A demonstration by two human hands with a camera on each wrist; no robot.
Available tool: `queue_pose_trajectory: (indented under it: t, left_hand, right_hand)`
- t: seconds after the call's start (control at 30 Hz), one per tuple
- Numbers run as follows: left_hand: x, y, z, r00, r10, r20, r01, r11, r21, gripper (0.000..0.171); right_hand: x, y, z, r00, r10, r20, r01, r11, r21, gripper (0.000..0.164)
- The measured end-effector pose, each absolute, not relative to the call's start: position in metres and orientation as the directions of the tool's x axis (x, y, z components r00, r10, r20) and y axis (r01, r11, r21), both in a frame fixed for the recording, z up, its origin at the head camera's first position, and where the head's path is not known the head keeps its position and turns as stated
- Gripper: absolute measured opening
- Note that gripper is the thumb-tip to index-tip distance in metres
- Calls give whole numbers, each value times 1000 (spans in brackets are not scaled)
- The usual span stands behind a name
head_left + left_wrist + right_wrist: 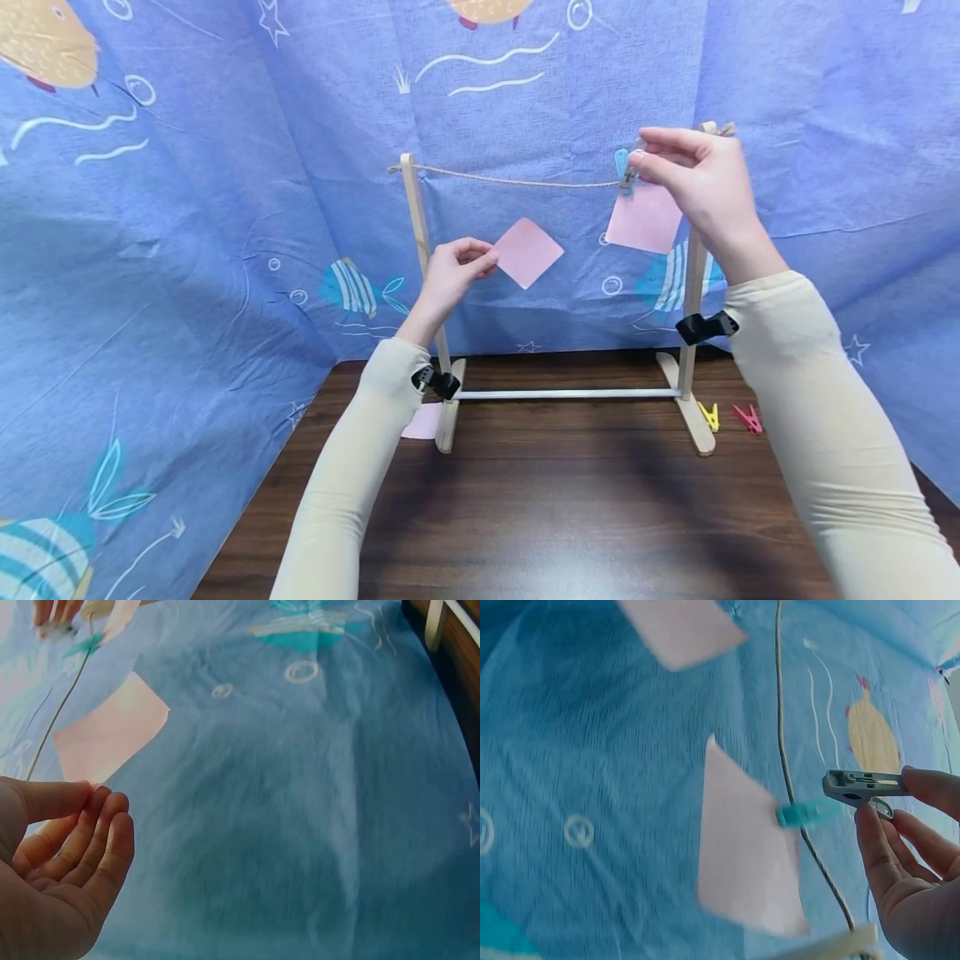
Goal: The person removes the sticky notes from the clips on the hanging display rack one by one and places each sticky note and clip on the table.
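My left hand pinches a square pink paper by one corner, below the string. That paper hangs out from my fingertips in the left wrist view. Up at the right end of the string, my right hand pinches a grey clothespin between thumb and fingers. Beside it, a blue clothespin clips a second pink paper to the string. In the head view my right hand overlaps that paper's upper right corner.
A wooden stand carries the string between two posts, with a white bar low across. On the dark table lie a yellow clothespin, a red clothespin and another pink paper. A blue printed cloth hangs behind.
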State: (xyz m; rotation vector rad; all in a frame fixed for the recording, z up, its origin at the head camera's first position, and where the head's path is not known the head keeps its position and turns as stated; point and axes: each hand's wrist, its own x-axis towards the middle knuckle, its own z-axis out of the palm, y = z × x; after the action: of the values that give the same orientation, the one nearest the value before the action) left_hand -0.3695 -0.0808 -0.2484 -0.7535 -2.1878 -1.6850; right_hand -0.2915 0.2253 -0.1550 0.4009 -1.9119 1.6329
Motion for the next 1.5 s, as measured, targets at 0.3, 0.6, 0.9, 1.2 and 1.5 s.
queue_pose_trajectory:
  t: [0.3, 0.6, 0.9, 1.2, 1.5]
  left_hand:
    - [-357, -135, -243, -820, 202, 535, 572, 272, 774, 29]
    - [-344, -203, -247, -814, 119, 568, 574, 310, 758, 31]
    - [-332, -253, -259, -830, 71, 553, 549, 280, 788, 33]
    - [-323, -275, -305, -901, 146, 409, 429, 442, 788, 34]
    - [-318, -281, -352, -951, 247, 187, 288, 485, 826, 31]
  right_hand:
    - [-277, 268, -165, -748, 224, 625, -643, -8, -766, 34]
    - [-267, 312, -184, -738, 305, 602, -589, 144, -795, 33]
    - [-260, 344, -208, -748, 375, 547, -498, 228, -837, 33]
    - [-266, 377, -259, -812, 368, 453, -293, 414, -862, 40]
    - [-261, 419, -330, -863, 383, 329, 37, 697, -716, 76]
